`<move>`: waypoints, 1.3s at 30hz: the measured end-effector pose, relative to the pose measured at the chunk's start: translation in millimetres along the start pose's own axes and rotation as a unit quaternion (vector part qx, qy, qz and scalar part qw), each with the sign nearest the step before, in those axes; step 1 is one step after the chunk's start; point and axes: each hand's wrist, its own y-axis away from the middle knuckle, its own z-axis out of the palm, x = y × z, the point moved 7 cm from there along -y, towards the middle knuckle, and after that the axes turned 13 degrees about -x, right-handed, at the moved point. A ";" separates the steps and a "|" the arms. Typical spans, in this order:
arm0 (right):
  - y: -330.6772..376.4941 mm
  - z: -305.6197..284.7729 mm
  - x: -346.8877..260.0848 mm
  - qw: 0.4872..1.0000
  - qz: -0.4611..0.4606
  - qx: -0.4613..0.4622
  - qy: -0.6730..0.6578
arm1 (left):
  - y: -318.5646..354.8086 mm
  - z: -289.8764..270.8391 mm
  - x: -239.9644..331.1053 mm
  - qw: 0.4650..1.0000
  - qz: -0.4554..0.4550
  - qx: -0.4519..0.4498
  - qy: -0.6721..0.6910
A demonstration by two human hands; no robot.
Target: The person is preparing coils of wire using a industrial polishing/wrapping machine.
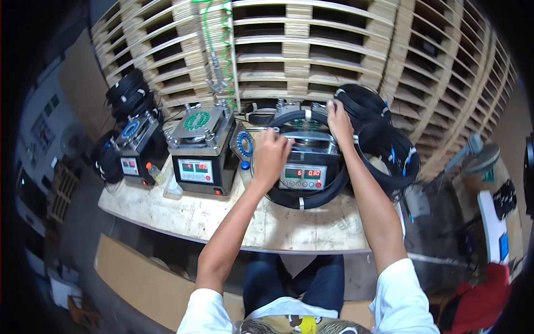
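A large coil of black cable [302, 203], bound with white ties, loops around a bench machine with a red digital display [303, 177]. My left hand [271, 156] is closed at the coil's left side, its fingers curled above the machine's front left corner. On the upper right, my right hand [340, 122] is wrapped around the same coil beside the machine's metal top plate. The coil's upper part crosses over that plate, and its lower part hangs in front of the display. My hands hide the stretches of cable beneath them.
Two similar machines stand to the left, one with a green ring of holes [196, 120], one with a blue ring [130, 129]. More black coils [389, 156] are stacked at right and far left [128, 94]. Wooden pallets [328, 30] rise behind the wooden bench [245, 228]. A bottle [154, 171] stands nearby.
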 end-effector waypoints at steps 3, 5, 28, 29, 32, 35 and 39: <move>-2.3 -22.6 19.8 0.995 -0.025 0.077 -0.052 | -11.2 -10.2 4.5 0.993 -0.034 0.111 -0.023; 11.5 -41.1 20.6 0.981 -0.072 0.156 -0.094 | -19.5 2.6 -2.5 0.996 -0.052 0.073 0.012; 133.4 -28.2 13.2 0.971 -0.144 0.181 -0.067 | -5.9 31.3 -16.3 0.997 -0.063 0.048 -0.014; 137.4 -30.2 12.4 0.970 -0.149 0.180 -0.067 | -5.3 28.9 -17.0 0.997 -0.061 0.048 -0.007; 149.7 -46.3 5.8 0.957 -0.166 0.236 -0.003 | -3.2 25.8 -19.0 0.996 -0.067 0.054 -0.008; 138.2 -40.7 21.4 0.997 -0.046 0.056 -0.040 | -3.9 25.6 -17.1 0.996 -0.069 0.051 0.003; 148.6 -8.8 1.1 0.984 -0.126 0.073 -0.099 | -3.2 20.6 -20.8 0.995 -0.076 0.063 0.015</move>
